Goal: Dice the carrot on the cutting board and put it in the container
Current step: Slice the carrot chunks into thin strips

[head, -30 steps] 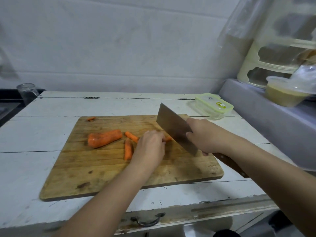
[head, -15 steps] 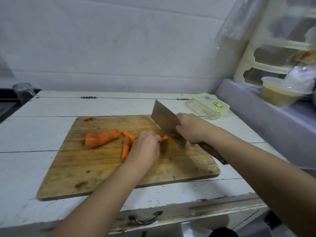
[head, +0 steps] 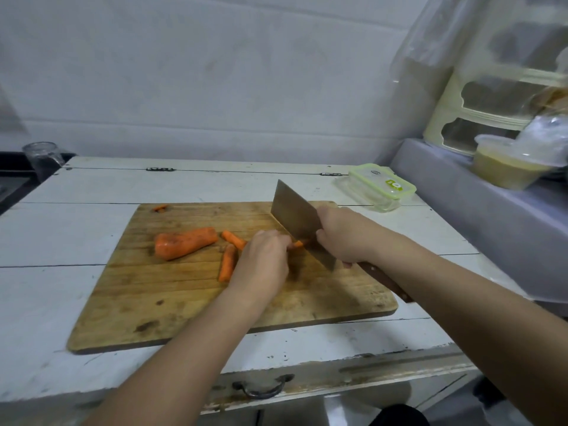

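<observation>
Two bare hands work over a worn wooden cutting board (head: 190,305) that lies on a white painted table (head: 61,241). The right hand (head: 344,235) is wrapped tight around the grip of a broad steel cleaver (head: 296,216), whose brown wooden handle (head: 384,279) pokes out behind the wrist; the blade edge is down at the board, its far corner raised. The left hand (head: 264,259) sits knuckles-up just beside the blade, fingers curled down and pinning a small carrot strip (head: 297,243), only an orange tip of which shows between hand and blade. Left of that hand lie two more thin carrot sticks (head: 228,265), one partly tucked under the fingers, and farther left the thick uncut carrot chunk (head: 184,242) rests on the board. A tiny orange scrap (head: 160,208) sits near the board's far left corner. Beyond the board's far right corner, well apart from the carrot, stands the clear container (head: 373,198), shut under a green-rimmed lid (head: 382,181); the lid carries a small green and white sticker and a round mark, both too small to read. A drawer pull (head: 262,390) shows on the table's front edge.
</observation>
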`<state>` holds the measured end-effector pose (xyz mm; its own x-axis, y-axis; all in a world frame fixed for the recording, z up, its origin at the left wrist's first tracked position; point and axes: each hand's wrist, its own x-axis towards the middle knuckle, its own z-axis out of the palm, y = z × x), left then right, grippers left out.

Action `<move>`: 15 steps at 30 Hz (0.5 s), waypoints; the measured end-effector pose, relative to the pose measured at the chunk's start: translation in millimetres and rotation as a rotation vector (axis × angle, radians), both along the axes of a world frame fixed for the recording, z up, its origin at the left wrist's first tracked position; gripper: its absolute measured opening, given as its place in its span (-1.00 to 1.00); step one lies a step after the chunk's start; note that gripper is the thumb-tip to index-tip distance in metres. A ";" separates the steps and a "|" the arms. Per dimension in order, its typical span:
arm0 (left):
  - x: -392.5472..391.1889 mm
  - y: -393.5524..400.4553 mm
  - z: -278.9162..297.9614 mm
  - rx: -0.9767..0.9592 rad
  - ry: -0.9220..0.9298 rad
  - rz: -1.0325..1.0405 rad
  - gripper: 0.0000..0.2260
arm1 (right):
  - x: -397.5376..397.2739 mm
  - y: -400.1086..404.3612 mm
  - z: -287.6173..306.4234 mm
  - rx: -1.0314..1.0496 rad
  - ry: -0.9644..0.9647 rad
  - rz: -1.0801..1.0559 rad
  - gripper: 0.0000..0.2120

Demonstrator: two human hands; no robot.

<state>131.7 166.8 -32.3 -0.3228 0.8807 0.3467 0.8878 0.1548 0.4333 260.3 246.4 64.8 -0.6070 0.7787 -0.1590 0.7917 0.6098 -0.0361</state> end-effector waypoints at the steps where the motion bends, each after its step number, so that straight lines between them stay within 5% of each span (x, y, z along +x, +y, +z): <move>1: -1.1 0.5 -1.1 0.006 -0.006 0.005 -0.81 | -5.2 6.0 -1.2 0.005 0.000 -0.005 -0.69; 6: 1.7 -2.6 2.3 0.038 -0.045 0.009 -0.83 | 8.6 22.6 3.2 -0.006 0.104 -0.050 -0.98; 15: 1.2 -0.8 2.0 0.029 -0.023 0.012 -0.79 | 16.3 -17.9 3.2 0.007 0.039 0.016 -0.85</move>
<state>133.0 166.0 -30.3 -0.3411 0.8667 0.3640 0.8758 0.1523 0.4580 276.6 228.4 68.0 -0.6248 0.7699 -0.1299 0.7801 0.6225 -0.0625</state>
